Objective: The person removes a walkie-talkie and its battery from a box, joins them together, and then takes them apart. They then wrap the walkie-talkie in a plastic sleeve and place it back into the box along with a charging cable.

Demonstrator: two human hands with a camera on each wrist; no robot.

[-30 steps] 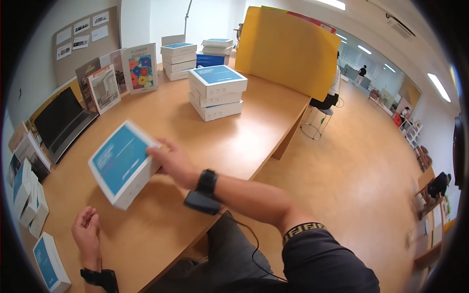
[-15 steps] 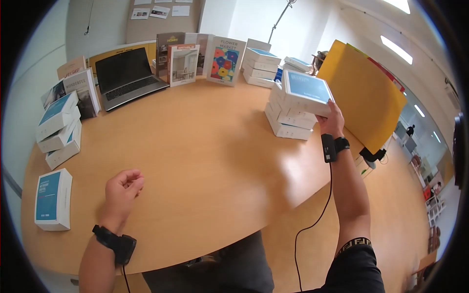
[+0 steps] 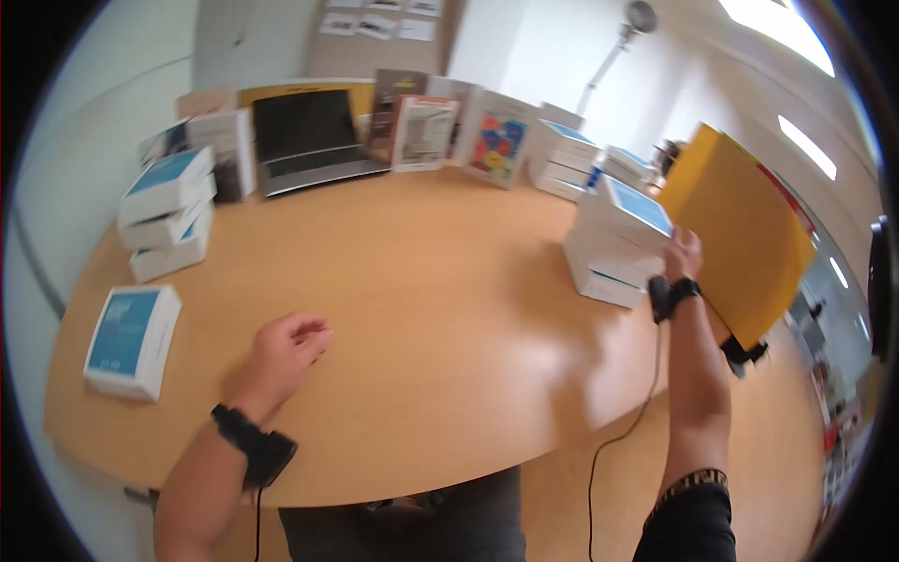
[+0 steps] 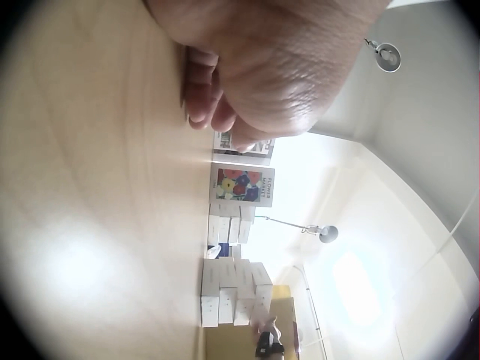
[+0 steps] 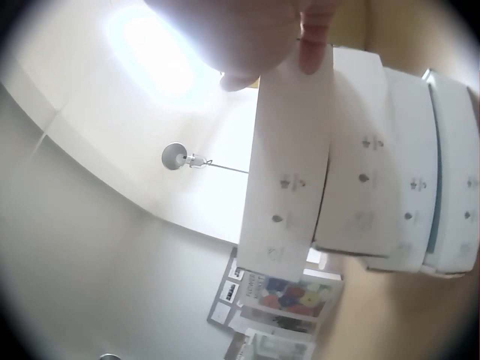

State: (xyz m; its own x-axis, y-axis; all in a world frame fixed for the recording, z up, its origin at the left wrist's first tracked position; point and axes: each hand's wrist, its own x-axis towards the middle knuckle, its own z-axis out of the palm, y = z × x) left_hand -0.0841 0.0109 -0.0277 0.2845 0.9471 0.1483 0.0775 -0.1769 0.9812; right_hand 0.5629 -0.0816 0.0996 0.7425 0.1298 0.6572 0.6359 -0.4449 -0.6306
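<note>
A white box with a blue top lies uppermost on a stack of several boxes at the table's right. My right hand grips its near right edge; in the right wrist view the thumb and fingers span the box's side, flush against the box below. At the left, my left hand rests by the tabletop, fingers loosely curled and holding nothing; the left wrist view shows the same hand close to the wood surface.
On the left, a single box lies before a staggered stack. A laptop and upright books line the back. More boxes stand back right, beside a yellow board. A cable hangs from my right wrist.
My right hand has carried the box from the table's near left onto the right stack, where it now sits lower and closer. My view has swung; the left hand stays loosely curled.
</note>
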